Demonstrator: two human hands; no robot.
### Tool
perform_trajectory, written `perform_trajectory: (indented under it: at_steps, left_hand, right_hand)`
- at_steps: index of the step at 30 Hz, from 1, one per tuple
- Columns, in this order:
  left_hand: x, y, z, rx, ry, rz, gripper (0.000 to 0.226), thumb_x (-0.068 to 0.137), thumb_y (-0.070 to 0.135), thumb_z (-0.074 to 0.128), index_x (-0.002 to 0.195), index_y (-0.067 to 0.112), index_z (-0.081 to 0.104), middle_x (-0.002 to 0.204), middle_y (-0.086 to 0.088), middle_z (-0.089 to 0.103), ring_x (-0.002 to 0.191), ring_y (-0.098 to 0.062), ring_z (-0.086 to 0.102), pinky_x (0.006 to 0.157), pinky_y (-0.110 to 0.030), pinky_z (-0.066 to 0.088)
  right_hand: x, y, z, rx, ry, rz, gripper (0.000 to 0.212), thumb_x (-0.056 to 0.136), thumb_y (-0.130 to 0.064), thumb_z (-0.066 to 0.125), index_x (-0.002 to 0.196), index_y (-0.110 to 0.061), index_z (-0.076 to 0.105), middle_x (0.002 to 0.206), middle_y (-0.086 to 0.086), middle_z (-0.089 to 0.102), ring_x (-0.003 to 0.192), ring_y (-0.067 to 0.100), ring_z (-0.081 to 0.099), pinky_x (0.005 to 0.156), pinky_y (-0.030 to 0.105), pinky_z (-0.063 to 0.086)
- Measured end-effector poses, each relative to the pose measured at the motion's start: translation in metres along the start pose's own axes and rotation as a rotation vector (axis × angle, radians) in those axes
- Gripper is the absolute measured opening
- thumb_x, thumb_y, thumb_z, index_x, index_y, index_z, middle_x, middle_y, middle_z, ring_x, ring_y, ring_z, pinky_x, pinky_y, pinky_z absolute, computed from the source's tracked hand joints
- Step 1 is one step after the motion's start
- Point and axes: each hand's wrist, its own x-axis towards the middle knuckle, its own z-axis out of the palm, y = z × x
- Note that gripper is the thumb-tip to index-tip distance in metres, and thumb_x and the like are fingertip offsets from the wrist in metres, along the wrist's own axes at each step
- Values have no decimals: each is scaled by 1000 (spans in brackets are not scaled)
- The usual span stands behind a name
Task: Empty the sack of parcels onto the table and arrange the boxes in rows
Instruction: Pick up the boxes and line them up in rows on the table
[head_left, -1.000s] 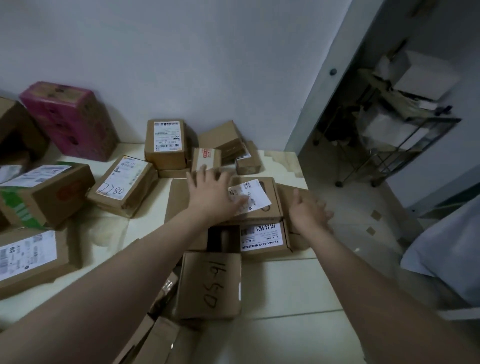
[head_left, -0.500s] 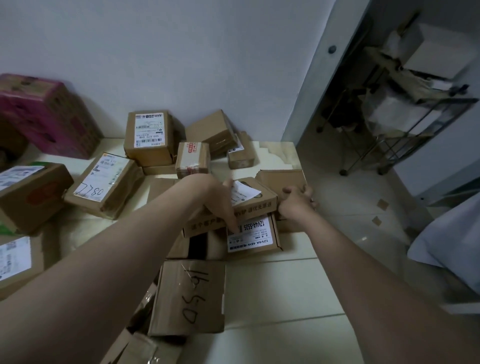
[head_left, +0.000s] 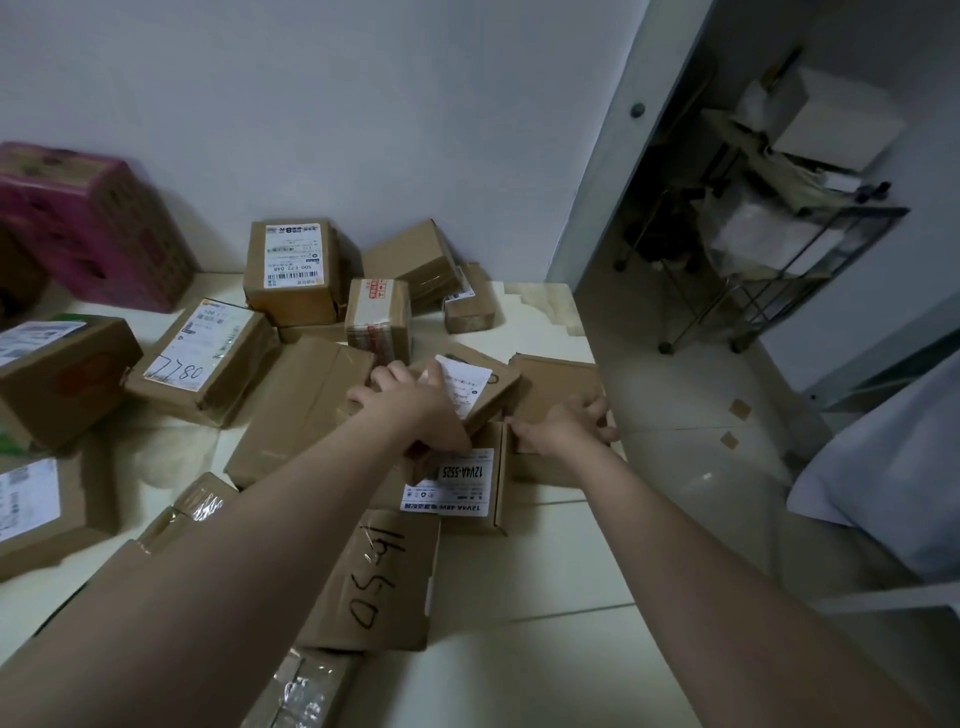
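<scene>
Several brown cardboard parcels lie scattered on the cream table (head_left: 545, 306). My left hand (head_left: 410, 410) grips a small box with a white label (head_left: 475, 384), fingers over its far edge and thumb at its near side; the box sits tilted on other boxes. To its right, my right hand (head_left: 566, 423) clasps a flat brown box (head_left: 556, 376) at the table's right edge, thumb on its left side. Just below both hands lies a box labelled 12V4A-5525 (head_left: 460, 486). A box with handwritten digits (head_left: 374, 582) lies nearer to me.
A large flat box (head_left: 296, 410) lies left of my hands, with a box marked 780 (head_left: 202, 358) beyond it. More parcels (head_left: 293, 270) lean at the wall, beside a pink box (head_left: 88, 223). Right of the table are floor, a wire rack (head_left: 779, 234) and pale fabric (head_left: 893, 467).
My left hand went from lying flat on the labelled box to gripping and tilting it. My right hand shifted along the flat brown box at the table edge. The camera turned slightly.
</scene>
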Motion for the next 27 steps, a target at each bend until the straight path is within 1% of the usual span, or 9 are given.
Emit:
perform_trajectory:
  at_steps: [4,7,10,12,15,17,20,22,27]
  left_hand:
    - [-2,-15,4,87,-177,146,107,77,59,70,156,23,8,153,-16,30,133,-37,39,108,-46,39]
    - [10,-23,12,-94,-65,76,80,90,38,60,155,19,17,149,-19,35,134,-38,38,112,-46,34]
    - [25,-28,13,-346,-11,10,87,88,46,63,155,23,13,151,-23,32,135,-42,36,112,-50,33]
    - [32,-23,13,-496,-8,11,97,85,54,64,156,25,4,153,-21,31,135,-40,38,112,-50,35]
    - [34,-11,15,-521,19,-1,113,80,63,66,154,29,-13,157,-22,13,142,-44,21,114,-51,27]
    - [36,-2,16,-509,30,-12,121,78,61,69,154,27,-19,157,-22,9,143,-44,19,114,-51,26]
    - [44,4,25,-487,64,-47,114,86,49,67,152,27,-23,156,-22,10,140,-42,28,111,-49,33]
    - [50,5,32,-459,82,-77,106,91,43,61,152,25,-23,155,-23,13,135,-41,37,108,-49,38]
    - [57,12,35,-420,87,-102,101,92,47,58,153,26,-20,157,-21,12,137,-40,35,107,-50,37]
  right_hand:
    - [-9,3,15,-6,76,-15,112,61,-58,82,142,-17,15,158,7,-6,140,45,7,104,60,34]
    - [-3,7,16,133,181,-54,97,59,-55,80,132,-21,27,149,5,13,128,38,25,94,48,37]
    - [16,8,-9,630,59,-117,84,64,-48,76,134,-28,33,143,1,35,122,32,44,97,48,46]
    - [25,13,-24,922,-112,-120,68,76,-43,71,135,-32,38,132,0,51,110,27,58,86,55,56]
    - [36,21,-31,1091,-233,-68,30,96,-31,52,125,-21,55,120,7,63,105,30,63,76,51,59]
    - [44,30,-24,1203,-204,-13,36,99,-18,44,133,-18,53,126,12,62,111,33,62,74,48,60]
    - [47,34,-17,1059,102,13,47,99,-15,40,145,-23,40,136,9,53,106,28,58,85,48,57]
    - [44,26,-18,859,297,-74,49,99,-37,47,145,-23,39,144,10,42,117,30,52,96,47,50]
    - [27,-13,-21,425,67,-307,96,77,-71,62,152,-30,18,162,3,0,146,36,9,109,53,31]
